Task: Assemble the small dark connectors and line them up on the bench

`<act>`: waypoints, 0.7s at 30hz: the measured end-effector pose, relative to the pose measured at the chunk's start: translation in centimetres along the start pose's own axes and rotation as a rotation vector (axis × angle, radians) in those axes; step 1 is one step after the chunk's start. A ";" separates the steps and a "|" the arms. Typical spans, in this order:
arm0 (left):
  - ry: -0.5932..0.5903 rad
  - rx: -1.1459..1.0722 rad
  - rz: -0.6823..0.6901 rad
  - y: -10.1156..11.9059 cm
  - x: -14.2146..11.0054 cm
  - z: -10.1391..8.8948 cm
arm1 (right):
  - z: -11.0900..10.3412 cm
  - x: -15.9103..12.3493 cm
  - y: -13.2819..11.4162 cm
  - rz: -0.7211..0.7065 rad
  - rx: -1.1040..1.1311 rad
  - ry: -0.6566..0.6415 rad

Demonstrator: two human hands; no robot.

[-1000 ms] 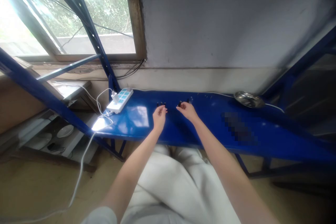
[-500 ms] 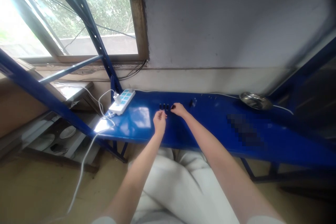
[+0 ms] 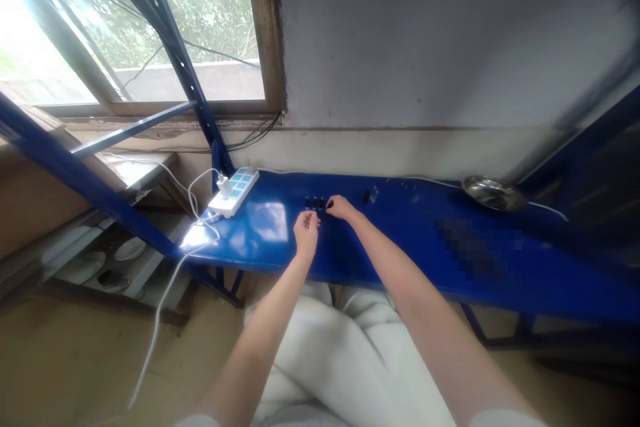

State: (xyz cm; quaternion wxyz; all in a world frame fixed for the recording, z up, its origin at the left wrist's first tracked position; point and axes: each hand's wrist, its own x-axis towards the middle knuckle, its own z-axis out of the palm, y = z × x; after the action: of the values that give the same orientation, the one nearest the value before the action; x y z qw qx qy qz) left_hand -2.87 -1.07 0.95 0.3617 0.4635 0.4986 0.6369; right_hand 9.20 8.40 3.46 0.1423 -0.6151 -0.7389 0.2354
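Note:
Three small black cylindrical pieces are lined up side by side on the blue table. At the right end of that row, my right hand has its fingers closed around a small black piece like the others. My left hand is just in front of the row, its fingers drawn together in a pinch. Whatever lies between those fingertips is too small to make out. Behind and to the right of my right hand are a small black part and some clear bits.
A white power strip with a plug and cable sits at the table's left end. On the right are a shiny metal bowl and a blurred dark object. Tiny pieces lie near the back edge. A blue metal post rises at left.
The view has shifted very slightly. My right hand stays at the end of the row, a touch closer to the black pieces. My left hand keeps its pinch.

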 end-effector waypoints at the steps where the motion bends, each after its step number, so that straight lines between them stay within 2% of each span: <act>1: 0.001 0.001 0.000 0.0 0.0 0.0 | 0.0 0.1 0.0 0.003 -0.006 -0.006; 12: 0.001 -0.016 -0.015 0.1 0.0 0.0 | -0.2 0.8 -0.2 -0.004 -0.046 -0.077; 21: 0.011 -0.017 -0.019 0.0 0.0 0.0 | -0.3 0.4 -0.2 0.032 -0.018 -0.059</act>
State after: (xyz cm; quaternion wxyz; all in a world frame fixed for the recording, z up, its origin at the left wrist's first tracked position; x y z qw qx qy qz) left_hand -2.89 -1.05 0.93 0.3689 0.4523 0.4995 0.6402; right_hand 9.08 8.82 3.85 0.1111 -0.6210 -0.7348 0.2491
